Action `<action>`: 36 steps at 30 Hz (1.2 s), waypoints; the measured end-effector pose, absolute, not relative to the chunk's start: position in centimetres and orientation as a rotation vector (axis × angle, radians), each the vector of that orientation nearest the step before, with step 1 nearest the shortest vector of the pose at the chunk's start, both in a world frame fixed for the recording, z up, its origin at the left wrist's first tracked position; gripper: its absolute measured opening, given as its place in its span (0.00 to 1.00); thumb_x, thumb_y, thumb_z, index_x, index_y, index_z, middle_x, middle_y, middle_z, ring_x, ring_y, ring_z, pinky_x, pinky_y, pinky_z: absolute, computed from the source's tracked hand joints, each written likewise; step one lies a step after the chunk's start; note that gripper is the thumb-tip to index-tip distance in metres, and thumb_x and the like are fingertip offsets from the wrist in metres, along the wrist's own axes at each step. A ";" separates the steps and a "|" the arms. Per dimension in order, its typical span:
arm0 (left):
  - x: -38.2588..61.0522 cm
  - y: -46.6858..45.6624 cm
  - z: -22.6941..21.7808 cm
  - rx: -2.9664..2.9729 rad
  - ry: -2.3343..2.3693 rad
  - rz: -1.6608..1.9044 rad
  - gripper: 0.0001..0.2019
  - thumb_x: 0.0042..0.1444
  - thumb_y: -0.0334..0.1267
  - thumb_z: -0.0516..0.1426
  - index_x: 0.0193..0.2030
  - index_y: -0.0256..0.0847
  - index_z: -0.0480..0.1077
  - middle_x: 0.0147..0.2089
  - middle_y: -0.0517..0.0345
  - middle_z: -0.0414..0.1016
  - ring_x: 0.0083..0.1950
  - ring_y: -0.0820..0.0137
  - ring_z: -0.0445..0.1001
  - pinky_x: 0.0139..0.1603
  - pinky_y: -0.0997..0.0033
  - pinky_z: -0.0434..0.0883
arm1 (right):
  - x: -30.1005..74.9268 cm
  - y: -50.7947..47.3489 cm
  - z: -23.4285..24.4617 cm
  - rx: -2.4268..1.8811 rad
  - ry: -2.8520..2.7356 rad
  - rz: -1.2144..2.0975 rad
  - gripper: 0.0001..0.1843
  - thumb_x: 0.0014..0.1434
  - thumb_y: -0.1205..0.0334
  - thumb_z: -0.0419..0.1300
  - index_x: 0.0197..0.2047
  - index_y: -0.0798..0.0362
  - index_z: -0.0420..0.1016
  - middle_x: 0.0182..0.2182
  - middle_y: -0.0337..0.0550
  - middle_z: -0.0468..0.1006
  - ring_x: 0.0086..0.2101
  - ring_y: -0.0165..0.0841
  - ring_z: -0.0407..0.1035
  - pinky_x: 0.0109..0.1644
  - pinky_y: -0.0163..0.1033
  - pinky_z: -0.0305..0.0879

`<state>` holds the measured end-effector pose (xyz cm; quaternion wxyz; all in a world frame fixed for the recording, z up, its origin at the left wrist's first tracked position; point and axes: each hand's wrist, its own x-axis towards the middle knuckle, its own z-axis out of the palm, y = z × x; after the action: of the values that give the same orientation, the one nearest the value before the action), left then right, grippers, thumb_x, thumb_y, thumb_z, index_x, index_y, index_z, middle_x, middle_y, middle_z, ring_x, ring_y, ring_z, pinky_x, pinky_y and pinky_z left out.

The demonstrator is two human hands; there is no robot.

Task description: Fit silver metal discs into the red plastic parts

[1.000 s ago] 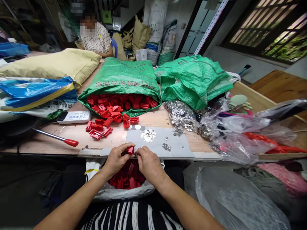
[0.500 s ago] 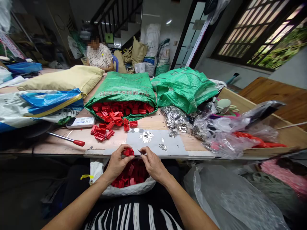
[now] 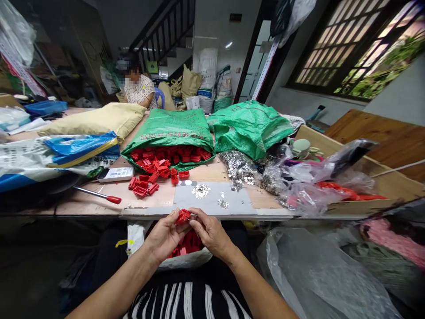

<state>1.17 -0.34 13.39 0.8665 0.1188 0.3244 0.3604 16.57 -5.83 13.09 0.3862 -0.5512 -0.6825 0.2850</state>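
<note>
Between the fingers of my left hand [image 3: 162, 239] is a small red plastic part [image 3: 183, 217], box-like with open recesses. My right hand [image 3: 210, 230] meets it from the right, thumb and index finger pinched at the part's edge; whatever is in that pinch is too small to name. Both hands hover over a white sack [image 3: 186, 261] on my lap, filled with similar red parts [image 3: 189, 243]. Just beyond, on a grey sheet [image 3: 186, 199], lie a pile of small silvery metal pieces [image 3: 201, 191] and a smaller scatter of metal bits [image 3: 222, 203].
A green bag [image 3: 175, 124] spills red parts onto the table. Left of it are a red-handled tool [image 3: 113, 200] and a white box [image 3: 115, 174]. Plastic bags of metal pieces [image 3: 237, 166] and a wooden tray [image 3: 395, 177] stand right. Another person [image 3: 141, 86] sits behind.
My right hand has moved left, bringing its pinched fingers against the red part. My left hand has turned and opened its palm upward more. The view has tilted up slightly.
</note>
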 end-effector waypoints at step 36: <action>-3.0 10.0 8.0 2.752 1.723 0.805 0.11 0.53 0.34 0.56 0.43 0.34 0.72 0.43 0.44 0.78 0.63 0.47 0.61 0.66 0.36 0.35 | 21.4 -6.9 9.2 -1.584 -1.352 0.777 0.20 0.62 0.48 0.51 0.45 0.54 0.75 0.25 0.37 0.70 0.26 0.29 0.63 0.32 0.33 0.59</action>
<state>-2.97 10.02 7.98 -0.1016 0.8185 0.5123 0.2394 21.36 -6.88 9.23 0.4431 -0.6388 -0.5453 0.3134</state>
